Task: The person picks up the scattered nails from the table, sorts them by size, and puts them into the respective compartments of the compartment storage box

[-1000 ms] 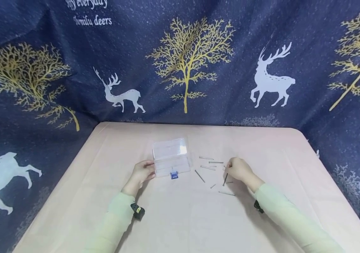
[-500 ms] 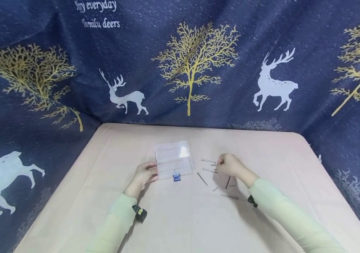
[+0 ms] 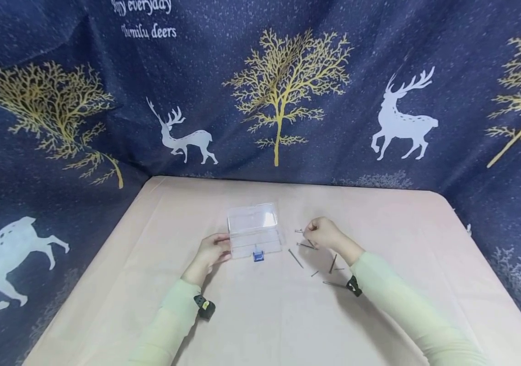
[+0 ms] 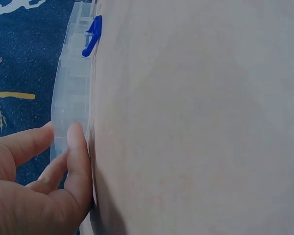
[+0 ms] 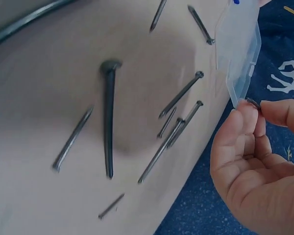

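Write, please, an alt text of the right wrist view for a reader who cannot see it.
A person's right hand has a small dark piece, probably a nail, in its grip. Loose nails lie scattered on a pale table, with part of a clear plastic box at top right.

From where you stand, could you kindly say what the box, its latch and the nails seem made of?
Box: probably clear plastic, glossy; it is see-through and its lid catches a bright glare.
Latch: likely plastic, opaque and smooth, judging by its even blue.
Nails: apparently metal, perhaps steel, dull-sheened; they look grey, with highlights along their shanks.
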`<action>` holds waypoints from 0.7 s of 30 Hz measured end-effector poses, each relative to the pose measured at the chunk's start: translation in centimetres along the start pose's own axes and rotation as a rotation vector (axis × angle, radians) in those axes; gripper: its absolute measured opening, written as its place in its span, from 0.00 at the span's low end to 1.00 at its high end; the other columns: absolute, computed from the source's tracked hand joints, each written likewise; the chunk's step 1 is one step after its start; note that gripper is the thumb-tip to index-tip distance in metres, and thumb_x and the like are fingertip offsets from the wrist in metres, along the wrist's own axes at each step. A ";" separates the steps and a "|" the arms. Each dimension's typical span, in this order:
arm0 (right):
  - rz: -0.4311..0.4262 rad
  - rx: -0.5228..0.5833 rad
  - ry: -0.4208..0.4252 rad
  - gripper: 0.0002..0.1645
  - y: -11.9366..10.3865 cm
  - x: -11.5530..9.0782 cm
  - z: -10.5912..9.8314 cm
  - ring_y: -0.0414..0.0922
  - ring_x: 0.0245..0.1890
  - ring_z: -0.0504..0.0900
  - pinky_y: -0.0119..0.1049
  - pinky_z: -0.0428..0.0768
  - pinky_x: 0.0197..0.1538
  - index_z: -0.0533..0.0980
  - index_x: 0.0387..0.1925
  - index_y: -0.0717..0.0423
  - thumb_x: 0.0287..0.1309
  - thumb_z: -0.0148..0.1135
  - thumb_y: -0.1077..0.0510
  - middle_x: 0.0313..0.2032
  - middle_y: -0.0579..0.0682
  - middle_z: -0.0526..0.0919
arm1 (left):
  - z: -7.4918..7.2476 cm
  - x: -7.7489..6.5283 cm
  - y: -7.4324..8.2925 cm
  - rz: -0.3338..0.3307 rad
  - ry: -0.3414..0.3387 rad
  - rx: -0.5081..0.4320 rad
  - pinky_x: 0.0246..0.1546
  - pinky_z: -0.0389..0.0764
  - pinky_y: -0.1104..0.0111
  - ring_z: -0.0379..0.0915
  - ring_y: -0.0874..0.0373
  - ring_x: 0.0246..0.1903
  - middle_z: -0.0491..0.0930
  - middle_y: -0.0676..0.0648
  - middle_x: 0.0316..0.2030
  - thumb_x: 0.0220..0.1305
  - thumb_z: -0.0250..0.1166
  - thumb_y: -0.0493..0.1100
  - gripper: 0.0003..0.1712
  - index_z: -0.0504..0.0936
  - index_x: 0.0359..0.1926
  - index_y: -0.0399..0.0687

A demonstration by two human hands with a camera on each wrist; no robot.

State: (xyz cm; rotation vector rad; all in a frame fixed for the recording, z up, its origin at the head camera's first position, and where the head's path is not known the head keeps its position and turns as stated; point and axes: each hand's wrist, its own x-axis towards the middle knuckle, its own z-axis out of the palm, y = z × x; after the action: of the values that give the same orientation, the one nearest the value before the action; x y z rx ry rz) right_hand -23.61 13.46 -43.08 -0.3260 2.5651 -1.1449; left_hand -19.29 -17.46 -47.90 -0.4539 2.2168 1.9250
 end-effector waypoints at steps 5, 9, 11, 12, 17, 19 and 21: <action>0.027 0.156 -0.021 0.08 -0.3 0.6 0.6 0.39 0.21 0.74 0.27 0.82 0.30 0.75 0.34 0.70 0.56 0.55 0.66 0.19 0.46 0.73 | 0.0 0.1 0.0 0.002 0.009 -0.013 0.37 0.87 0.69 0.77 0.59 0.34 0.76 0.32 0.50 0.62 0.57 0.30 0.20 0.73 0.56 0.30; 0.044 0.243 -0.033 0.10 -0.3 1.2 1.4 0.38 0.20 0.73 0.28 0.83 0.28 0.73 0.39 0.73 0.57 0.54 0.67 0.19 0.46 0.72 | 0.0 0.2 -0.1 -0.001 0.017 -0.020 0.35 0.87 0.71 0.76 0.61 0.32 0.76 0.32 0.50 0.61 0.57 0.29 0.21 0.73 0.56 0.30; 0.044 0.260 -0.030 0.11 -0.4 1.4 1.6 0.38 0.20 0.73 0.28 0.83 0.28 0.72 0.40 0.73 0.57 0.54 0.68 0.20 0.47 0.72 | 0.0 0.2 -0.1 -0.005 0.021 -0.019 0.35 0.87 0.72 0.76 0.61 0.31 0.76 0.32 0.50 0.60 0.57 0.28 0.21 0.73 0.56 0.31; 0.043 0.268 -0.028 0.12 -0.5 1.5 1.7 0.39 0.20 0.73 0.29 0.83 0.28 0.72 0.41 0.74 0.57 0.54 0.68 0.20 0.48 0.73 | 0.0 0.3 -0.2 -0.004 0.021 -0.018 0.35 0.87 0.72 0.76 0.61 0.31 0.76 0.32 0.50 0.60 0.57 0.28 0.21 0.73 0.56 0.31; 0.046 0.314 -0.051 0.15 -0.7 2.1 2.1 0.40 0.20 0.74 0.27 0.80 0.25 0.73 0.44 0.76 0.56 0.54 0.69 0.24 0.56 0.77 | 0.1 0.2 -0.1 -0.005 0.027 -0.028 0.35 0.87 0.70 0.77 0.60 0.32 0.77 0.33 0.48 0.59 0.57 0.27 0.22 0.74 0.56 0.30; 0.038 0.342 -0.073 0.15 -0.7 2.4 2.3 0.39 0.19 0.73 0.25 0.77 0.23 0.73 0.45 0.77 0.55 0.54 0.70 0.24 0.57 0.78 | 0.1 0.2 -0.1 -0.006 0.026 -0.022 0.36 0.87 0.68 0.77 0.59 0.33 0.77 0.34 0.47 0.59 0.56 0.28 0.22 0.73 0.56 0.30; 0.029 0.364 -0.086 0.15 -0.6 2.7 2.5 0.39 0.18 0.71 0.24 0.75 0.22 0.73 0.44 0.78 0.55 0.54 0.71 0.23 0.56 0.77 | 0.2 0.2 -0.1 -0.015 0.027 -0.013 0.37 0.87 0.68 0.77 0.58 0.34 0.77 0.35 0.47 0.59 0.57 0.28 0.22 0.74 0.56 0.32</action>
State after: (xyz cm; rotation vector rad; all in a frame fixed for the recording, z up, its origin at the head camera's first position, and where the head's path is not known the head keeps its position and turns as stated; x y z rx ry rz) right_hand -25.15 10.50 -44.67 -0.2425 2.2223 -1.5170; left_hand -19.47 -17.33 -48.09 -0.4996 2.2126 1.9383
